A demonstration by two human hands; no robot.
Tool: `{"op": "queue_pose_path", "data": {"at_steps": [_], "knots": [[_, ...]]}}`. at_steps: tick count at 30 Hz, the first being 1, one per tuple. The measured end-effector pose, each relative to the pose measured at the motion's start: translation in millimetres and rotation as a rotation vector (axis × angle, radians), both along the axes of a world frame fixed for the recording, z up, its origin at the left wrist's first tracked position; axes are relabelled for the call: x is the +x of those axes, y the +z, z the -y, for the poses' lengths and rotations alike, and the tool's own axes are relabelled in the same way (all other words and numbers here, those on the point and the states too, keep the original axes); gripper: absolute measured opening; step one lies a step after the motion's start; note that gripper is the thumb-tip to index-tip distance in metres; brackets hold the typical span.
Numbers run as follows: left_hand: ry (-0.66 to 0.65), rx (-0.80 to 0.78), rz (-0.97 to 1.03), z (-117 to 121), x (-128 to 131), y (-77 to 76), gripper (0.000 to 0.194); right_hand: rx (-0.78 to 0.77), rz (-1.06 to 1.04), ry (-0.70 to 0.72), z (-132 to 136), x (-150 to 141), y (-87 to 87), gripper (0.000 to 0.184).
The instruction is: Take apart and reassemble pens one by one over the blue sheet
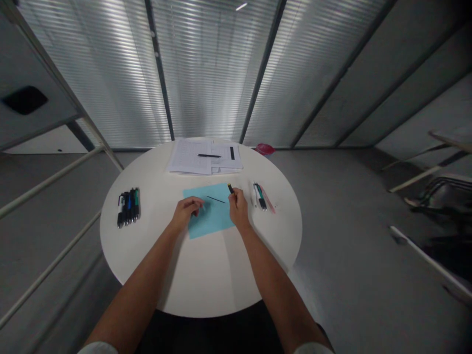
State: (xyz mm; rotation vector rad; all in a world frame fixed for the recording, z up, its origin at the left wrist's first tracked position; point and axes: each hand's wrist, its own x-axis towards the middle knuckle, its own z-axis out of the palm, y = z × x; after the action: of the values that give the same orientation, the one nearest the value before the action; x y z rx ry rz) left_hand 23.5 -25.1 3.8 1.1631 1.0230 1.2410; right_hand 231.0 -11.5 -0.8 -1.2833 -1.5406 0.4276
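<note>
pinching one yellow-ended pen (230, 189), the right hand (239, 207) overlaps one blue sheet (214, 216); the left hand (187, 211) curls its fingers, grip unclear; one black pen (208, 156) tops papers (190, 160).

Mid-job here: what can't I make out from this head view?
Head view:
Black stick: lower part hidden by the right hand.
Left hand: too small to tell whether fingertips pinch anything.
Dark line on the blue sheet: too small to tell mark from object.
Papers: print too small to read.
Dark things, far right: blurred, cut off by right edge.
</note>
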Motion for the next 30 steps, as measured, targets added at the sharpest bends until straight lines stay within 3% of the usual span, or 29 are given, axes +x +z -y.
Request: {"op": "queue_pose_path", "data": {"at_steps": [12, 21, 30], "knots": [[-0.010, 0.024, -0.034, -1.0, -2.4, -6.9, 0.019, -0.056, 0.026, 0.003, -1.1, -1.8, 1.7, 0.036], [0.146, 0.024, 0.051, 4.6, -4.9, -8.0, 0.019, -0.070, 0.000, 0.067, -1.0, 2.1, 1.0, 0.041], [0.211, 0.008, 0.027, 5.4, 1.1, -4.4, 0.019, -0.119, -0.002, 0.113, -3.5, 3.5, -2.8, 0.038]]}}
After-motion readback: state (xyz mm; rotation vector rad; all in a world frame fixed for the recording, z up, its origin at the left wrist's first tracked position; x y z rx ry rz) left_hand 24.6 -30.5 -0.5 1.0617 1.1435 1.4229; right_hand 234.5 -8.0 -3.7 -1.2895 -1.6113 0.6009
